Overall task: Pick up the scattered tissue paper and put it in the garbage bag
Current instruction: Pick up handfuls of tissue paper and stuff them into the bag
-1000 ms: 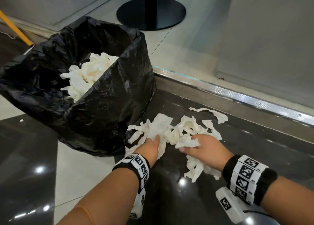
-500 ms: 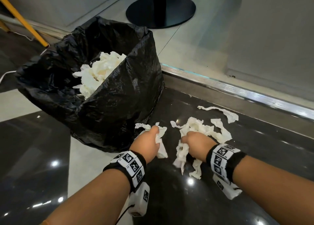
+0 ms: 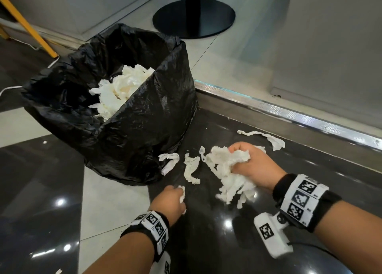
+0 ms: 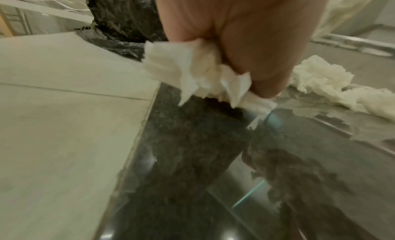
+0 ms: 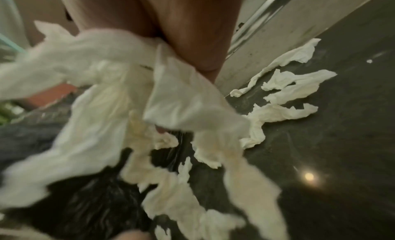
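Right hand (image 3: 251,166) clutching big tissue wad (image 3: 225,168), left hand (image 3: 170,201) fisting small scrap (image 3: 182,194); tissue looking light, soft, tearable, best bunched into garbage bag (image 3: 148,116).

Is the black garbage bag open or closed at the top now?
Open. The garbage bag stands with its mouth spread wide, and white tissue paper is visible inside it.

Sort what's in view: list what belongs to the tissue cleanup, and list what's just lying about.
Job:
garbage bag
tissue in the bag
wad in right hand
scrap in left hand
loose strips on the floor
far strip

Lying about:
black pedestal base
yellow leg
white cable
metal threshold
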